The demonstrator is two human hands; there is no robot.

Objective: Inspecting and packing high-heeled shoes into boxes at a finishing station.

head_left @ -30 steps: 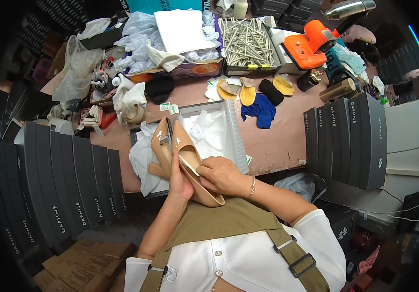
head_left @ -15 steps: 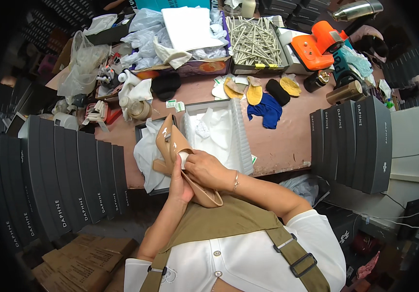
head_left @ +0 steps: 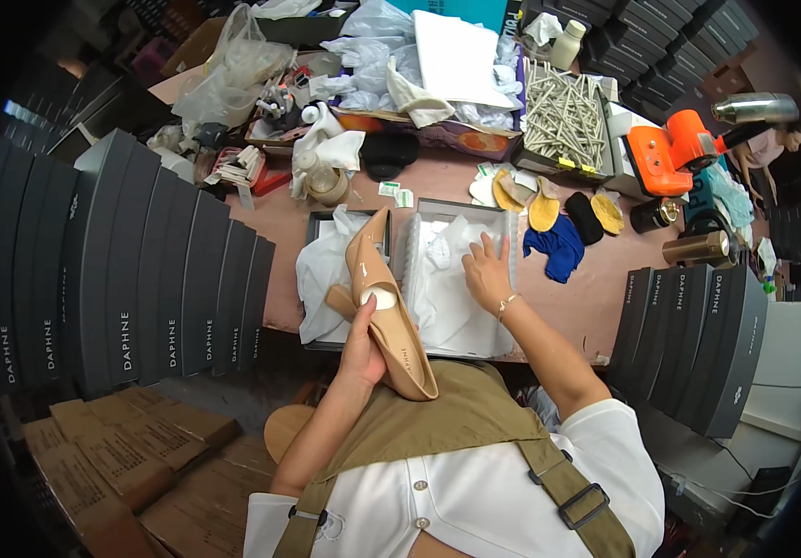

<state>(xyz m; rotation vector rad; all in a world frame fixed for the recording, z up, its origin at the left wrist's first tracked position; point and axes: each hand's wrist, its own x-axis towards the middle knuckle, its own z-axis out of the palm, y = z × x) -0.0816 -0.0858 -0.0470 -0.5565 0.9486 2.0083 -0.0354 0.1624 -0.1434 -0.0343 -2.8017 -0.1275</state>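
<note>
I have the left hand [head_left: 360,353] clasped round a glossy tan shoe [head_left: 395,333] above the apron [head_left: 456,423], where a slack grip could drop it, and the right hand [head_left: 487,277] spread over the box [head_left: 469,211], whose white paper [head_left: 452,312] it could snag.

My right fingers [head_left: 489,255] have left the beige shoe [head_left: 395,337] and now spread over the paper-lined box [head_left: 509,226]. White stuffing [head_left: 380,298], partly covered by them before, now shows plainly inside the shoe's opening.
</note>
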